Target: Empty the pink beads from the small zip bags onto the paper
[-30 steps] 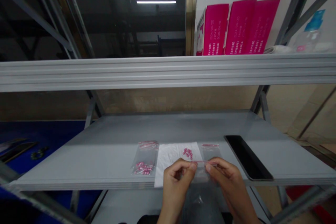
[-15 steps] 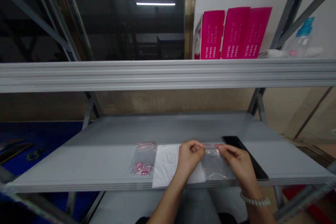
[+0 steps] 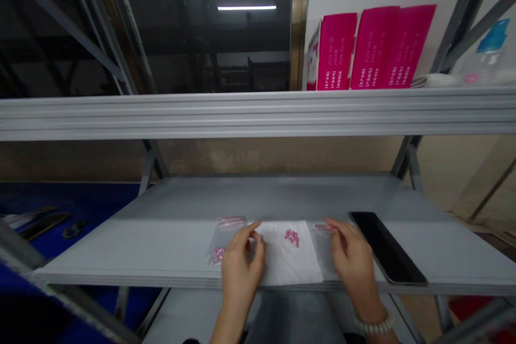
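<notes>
My left hand [image 3: 243, 260] hovers over the right side of a clear bag of pink beads [image 3: 218, 256], its thumb and forefinger apart and nothing seen between them. To its right a white cloth [image 3: 288, 266] lies on the shelf surface, bearing several small pink beads [image 3: 292, 237]. My right hand [image 3: 353, 258] has its thumb and forefinger on the top right part of another clear plastic bag [image 3: 322, 244], which lies beside the cloth. That hand covers part of this bag.
A black phone-like slab [image 3: 387, 247] lies right of my right hand. A metal beam [image 3: 242, 115] crosses in front, with pink boxes [image 3: 374, 48] and a blue-topped bottle [image 3: 487, 54] above it. Dark items rest on a blue surface [image 3: 97, 204] at left.
My left hand has let go of the right-hand clear bag and moved left to the bead bag. The beads on the cloth now show. The view has shifted slightly.
</notes>
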